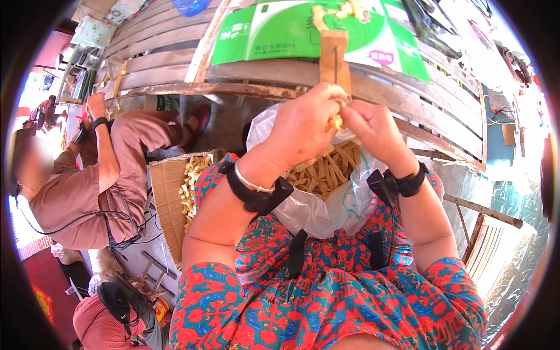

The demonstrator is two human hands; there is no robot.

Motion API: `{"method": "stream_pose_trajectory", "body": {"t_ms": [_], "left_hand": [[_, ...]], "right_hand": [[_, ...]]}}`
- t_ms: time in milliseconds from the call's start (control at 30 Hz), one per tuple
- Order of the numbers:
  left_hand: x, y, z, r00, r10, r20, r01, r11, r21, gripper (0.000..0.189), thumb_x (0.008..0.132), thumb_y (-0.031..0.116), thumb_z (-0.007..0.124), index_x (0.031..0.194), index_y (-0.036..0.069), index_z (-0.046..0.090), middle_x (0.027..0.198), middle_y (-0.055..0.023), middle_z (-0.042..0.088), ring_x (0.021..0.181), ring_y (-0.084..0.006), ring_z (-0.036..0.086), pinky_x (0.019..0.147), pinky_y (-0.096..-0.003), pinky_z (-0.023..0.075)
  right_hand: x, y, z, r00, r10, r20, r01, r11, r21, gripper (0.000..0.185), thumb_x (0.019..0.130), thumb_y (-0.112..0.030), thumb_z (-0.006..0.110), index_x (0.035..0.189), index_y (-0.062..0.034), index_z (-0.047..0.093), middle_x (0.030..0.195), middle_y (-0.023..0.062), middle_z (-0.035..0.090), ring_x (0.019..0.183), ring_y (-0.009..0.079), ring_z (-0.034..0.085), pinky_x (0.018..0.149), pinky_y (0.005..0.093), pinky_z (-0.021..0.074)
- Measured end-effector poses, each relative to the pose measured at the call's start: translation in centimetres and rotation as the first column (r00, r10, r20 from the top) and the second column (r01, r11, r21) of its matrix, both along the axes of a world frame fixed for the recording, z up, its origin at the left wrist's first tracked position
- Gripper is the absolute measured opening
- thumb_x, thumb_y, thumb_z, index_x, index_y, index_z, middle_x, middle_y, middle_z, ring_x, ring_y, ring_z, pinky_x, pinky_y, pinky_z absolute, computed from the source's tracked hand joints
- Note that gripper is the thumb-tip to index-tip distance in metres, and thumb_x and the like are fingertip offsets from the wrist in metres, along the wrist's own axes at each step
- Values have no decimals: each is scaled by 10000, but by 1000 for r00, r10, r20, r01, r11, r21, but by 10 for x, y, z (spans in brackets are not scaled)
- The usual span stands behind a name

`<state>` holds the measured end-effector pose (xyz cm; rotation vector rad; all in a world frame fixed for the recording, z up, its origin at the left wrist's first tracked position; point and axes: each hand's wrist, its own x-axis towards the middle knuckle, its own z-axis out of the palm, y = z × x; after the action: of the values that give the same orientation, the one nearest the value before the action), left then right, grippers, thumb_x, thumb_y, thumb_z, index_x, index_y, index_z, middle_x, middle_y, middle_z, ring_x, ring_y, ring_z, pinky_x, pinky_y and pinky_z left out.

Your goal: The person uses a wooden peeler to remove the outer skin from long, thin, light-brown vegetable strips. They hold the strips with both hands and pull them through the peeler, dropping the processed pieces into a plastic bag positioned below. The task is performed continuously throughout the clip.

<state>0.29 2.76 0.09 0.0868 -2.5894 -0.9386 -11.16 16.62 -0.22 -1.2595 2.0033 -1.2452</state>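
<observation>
My left hand [302, 129] and my right hand [374, 127] meet in front of me, fingers pinched on a small yellowish knotted strip [335, 122]. Most of the strip is hidden by the fingers. Just beyond them, a wooden block with a slot [334, 57] projects from the bench edge over a green printed cardboard sheet [280, 33]. Below my hands, a clear plastic bag [323, 214] sits open in my lap. Many flat tan strips [337, 170] fill it; their material I cannot tell.
Several pale knotted pieces [189, 188] lie in a cardboard box [166, 201] at my left. More pieces [354, 9] rest on the green sheet. The slatted wooden bench [258, 72] spans the front. A seated co-worker [83, 183] is at the left, with cables [127, 214] nearby.
</observation>
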Motion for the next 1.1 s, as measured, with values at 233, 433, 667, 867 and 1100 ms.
{"method": "stream_pose_trajectory", "body": {"t_ms": [233,433,667,867,1100], "left_hand": [[11,-15,23,969,35,-245,208,419,884,177,876,110,563,921,-46,633,950,-58,618,779,-93,570,645,-217,452],[1,-14,5,995,-95,22,22,434,901,235,875,169,625,1015,-19,626,872,-55,640,711,-92,584,616,-220,467],[-15,-21,-12,998,40,48,-58,306,950,115,833,101,610,918,24,596,733,-42,580,641,-113,569,586,-245,474],[-43,-38,-64,950,231,209,-299,487,820,133,841,140,626,899,25,592,733,-35,562,652,-119,542,577,-269,468],[-29,-35,-20,907,234,351,-420,416,807,190,873,188,616,930,10,585,866,-97,629,647,-147,604,589,-275,492]], "right_hand": [[-8,16,2,574,94,813,-61,996,-72,380,936,-388,515,786,-48,595,539,-87,320,470,22,215,437,214,154],[0,-3,5,631,-69,773,54,998,45,332,927,-350,550,839,-36,613,561,-97,335,476,25,259,433,207,192],[-35,-8,-12,913,-194,359,209,978,-3,172,802,-162,722,829,-21,626,753,-12,623,684,45,535,613,213,440],[-45,-38,-32,857,-401,-322,466,871,154,201,808,-226,686,847,-39,623,726,71,636,648,136,578,630,297,464],[-33,-22,-30,930,-357,90,368,913,-176,153,856,-152,581,967,-47,565,687,80,610,627,143,568,599,294,455]]}}
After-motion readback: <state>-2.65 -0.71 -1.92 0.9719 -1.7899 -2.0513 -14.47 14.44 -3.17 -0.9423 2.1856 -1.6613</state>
